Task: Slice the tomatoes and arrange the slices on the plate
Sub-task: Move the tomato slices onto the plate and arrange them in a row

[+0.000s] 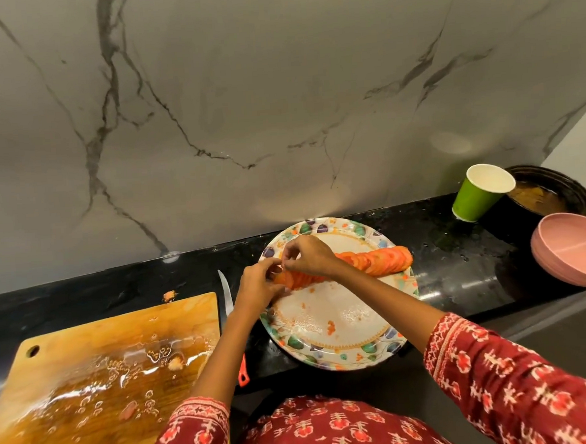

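A floral-rimmed plate [340, 352] sits on the black counter. A row of overlapping tomato slices [379, 261] runs across its upper half. My left hand [257, 285] and my right hand [307, 255] meet at the row's left end, fingers pinching the slices there. The wet wooden cutting board [98, 378] lies to the left with small tomato scraps on it. A knife [226, 294] with an orange handle lies between board and plate, partly hidden under my left arm.
A green paper cup [478, 193] stands at the back right beside a dark pan [554, 192]. Stacked pink bowls [574, 249] sit at the right edge. A tomato scrap [168, 295] lies on the counter behind the board. A marble wall rises behind.
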Demonstrator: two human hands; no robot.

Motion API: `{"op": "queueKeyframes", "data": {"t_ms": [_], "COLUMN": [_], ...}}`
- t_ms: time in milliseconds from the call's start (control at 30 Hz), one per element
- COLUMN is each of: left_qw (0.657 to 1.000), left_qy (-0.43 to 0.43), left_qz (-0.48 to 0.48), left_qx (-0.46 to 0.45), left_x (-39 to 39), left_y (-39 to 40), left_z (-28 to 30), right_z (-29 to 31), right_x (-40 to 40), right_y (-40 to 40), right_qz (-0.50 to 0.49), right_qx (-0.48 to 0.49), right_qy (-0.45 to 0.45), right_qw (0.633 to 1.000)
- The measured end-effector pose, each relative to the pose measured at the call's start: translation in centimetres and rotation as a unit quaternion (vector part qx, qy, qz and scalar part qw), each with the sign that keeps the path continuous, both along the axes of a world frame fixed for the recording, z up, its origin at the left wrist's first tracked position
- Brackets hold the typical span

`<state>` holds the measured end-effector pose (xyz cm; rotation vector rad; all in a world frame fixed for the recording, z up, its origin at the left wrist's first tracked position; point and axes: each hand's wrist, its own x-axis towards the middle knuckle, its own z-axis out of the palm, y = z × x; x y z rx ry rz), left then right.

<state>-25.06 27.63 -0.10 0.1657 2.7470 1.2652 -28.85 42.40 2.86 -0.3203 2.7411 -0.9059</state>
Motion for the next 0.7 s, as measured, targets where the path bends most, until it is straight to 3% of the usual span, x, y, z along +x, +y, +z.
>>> {"op": "queueKeyframes", "data": {"t_ms": [100,233,500,700], "left_qw": [1.000,1.000,0.999,0.997], "left_qy": [-0.008,-0.021,-0.026,-0.021], "left_qz": [0.005,-0.016,-0.037,-0.059], "left_qx": [0.018,0.011,-0.011,-0.034], "left_x": [0.1,0.1,-0.3,-0.7], "left_y": [0.3,0.3,0.7,1.2], "left_z": [0.3,0.2,0.2,0.4], "right_z": [0.2,0.0,-0.5,-1.4], "right_x": [-0.2,0.3,0.9,1.7], "right_y": [2.0,5.0,7.4,7.5], "right_qz": [-0.044,-0.033,0.105,0.095], "right_qx": [-0.052,-0.047,0.139,0.125], "right_qy": [0.039,0.061,-0.022,0.022], "right_qw": [0.997,0.996,0.984,0.987]}}
